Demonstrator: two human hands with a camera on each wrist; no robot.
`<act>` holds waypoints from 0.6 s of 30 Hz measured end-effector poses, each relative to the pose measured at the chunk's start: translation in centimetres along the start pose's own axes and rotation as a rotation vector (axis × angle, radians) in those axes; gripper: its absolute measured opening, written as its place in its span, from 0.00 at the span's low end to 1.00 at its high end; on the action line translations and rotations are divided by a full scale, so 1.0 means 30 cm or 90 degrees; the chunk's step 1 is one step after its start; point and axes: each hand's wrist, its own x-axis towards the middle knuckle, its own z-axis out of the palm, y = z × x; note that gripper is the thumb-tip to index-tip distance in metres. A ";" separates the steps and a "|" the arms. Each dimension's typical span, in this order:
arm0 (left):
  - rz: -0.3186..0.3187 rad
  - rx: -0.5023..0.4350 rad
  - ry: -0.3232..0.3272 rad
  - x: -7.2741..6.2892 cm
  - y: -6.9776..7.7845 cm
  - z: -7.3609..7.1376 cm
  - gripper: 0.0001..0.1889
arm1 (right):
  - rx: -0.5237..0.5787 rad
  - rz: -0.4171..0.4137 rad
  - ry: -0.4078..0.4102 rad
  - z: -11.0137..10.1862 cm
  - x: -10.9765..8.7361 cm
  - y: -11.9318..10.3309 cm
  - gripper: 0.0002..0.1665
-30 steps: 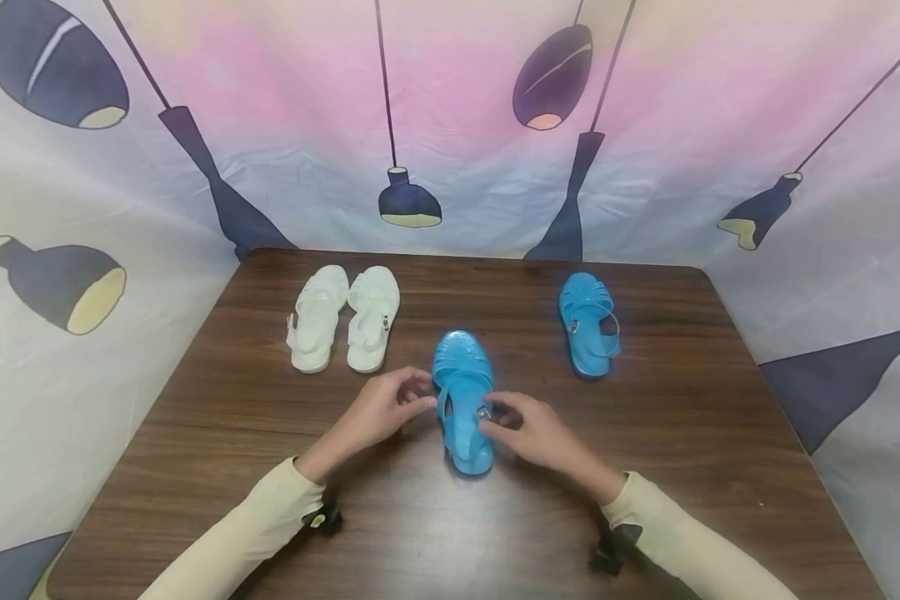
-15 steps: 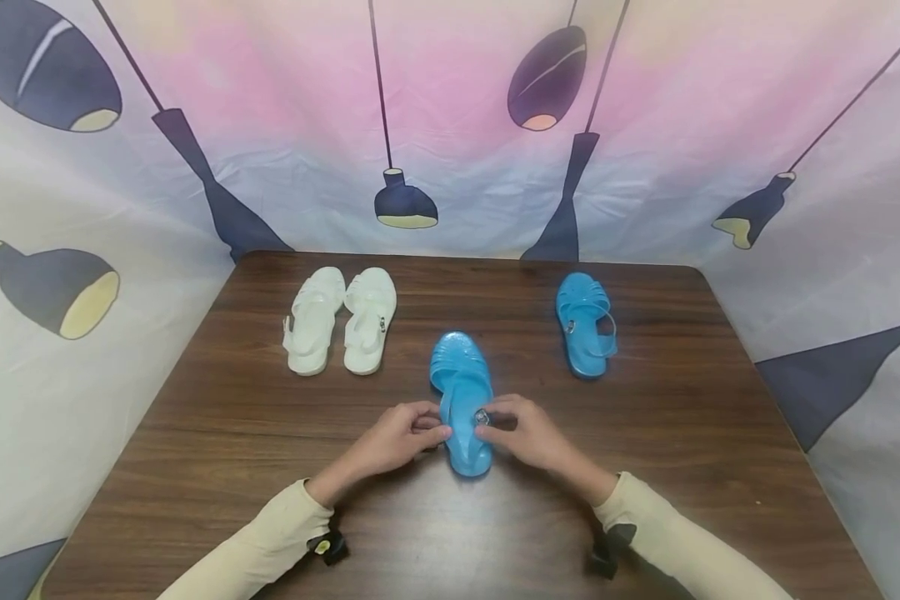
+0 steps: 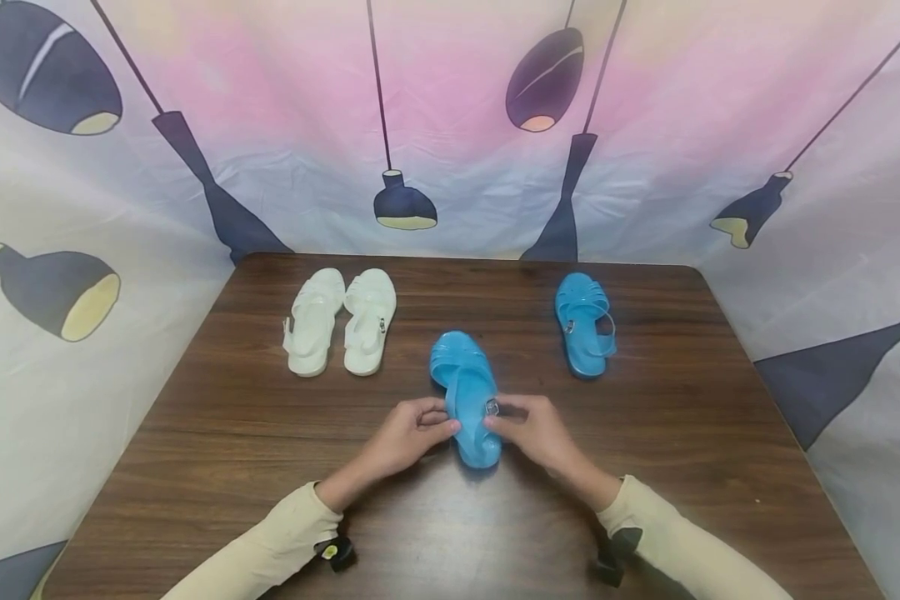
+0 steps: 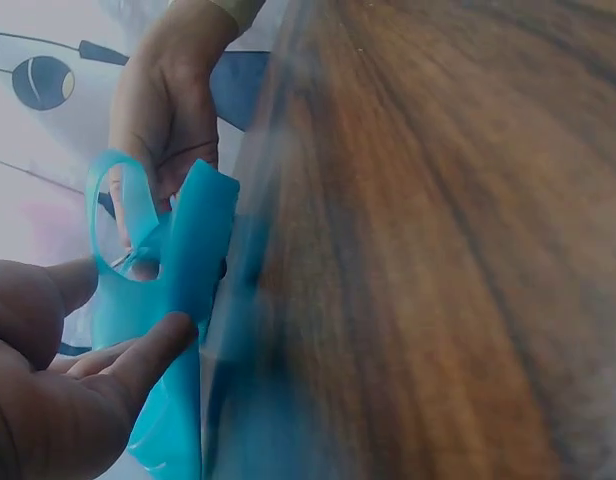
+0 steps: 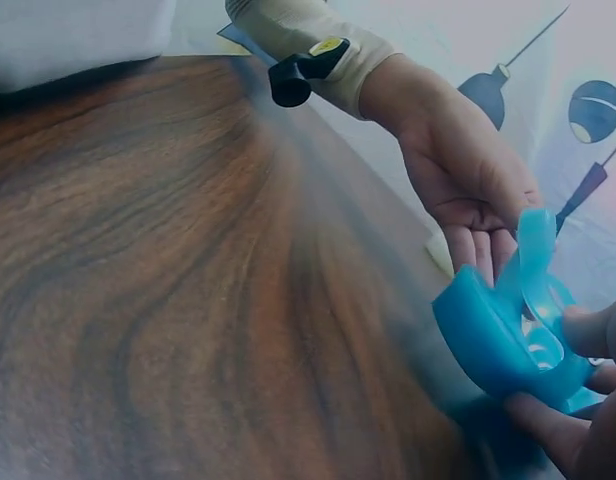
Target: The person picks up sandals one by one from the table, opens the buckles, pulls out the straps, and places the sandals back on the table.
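Note:
A blue jelly sandal (image 3: pixel 461 367) with a metal buckle is at the middle of the table, toe pointing away. My left hand (image 3: pixel 403 435) grips its left side, thumb by the ankle strap. From the other side my right hand (image 3: pixel 546 429) pinches the edge near the buckle. Both wrist views show the blue sandal (image 4: pixel 196 260) tilted, its heel end raised off the wood and the strap loop standing up. In the right wrist view, the thumb and a finger of my right hand (image 5: pixel 588 430) are on the sandal (image 5: pixel 478 335); part of that hand is cut off.
Two white sandals (image 3: pixel 367 333) lie side by side at the back left of the brown wooden table (image 3: pixel 232 433). Another blue sandal (image 3: pixel 589 337) lies at the back right. Behind hangs a cloth (image 3: pixel 465 200) printed with lamps.
My left hand has come in from beside the sandal and taken hold of its edge. The sandal's heel end has shifted slightly right and lifted. The other sandals stay put.

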 end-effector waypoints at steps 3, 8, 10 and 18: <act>0.011 -0.004 0.011 0.007 0.020 0.004 0.23 | 0.009 0.012 0.018 -0.019 0.001 -0.011 0.30; 0.039 -0.004 0.026 0.035 0.060 0.011 0.23 | 0.012 0.008 0.032 -0.073 0.005 -0.035 0.31; 0.051 -0.002 0.028 0.052 0.078 0.015 0.24 | 0.012 0.003 0.040 -0.099 0.006 -0.043 0.31; 0.093 0.014 0.024 0.140 0.153 0.039 0.25 | 0.029 0.002 0.070 -0.213 0.000 -0.065 0.37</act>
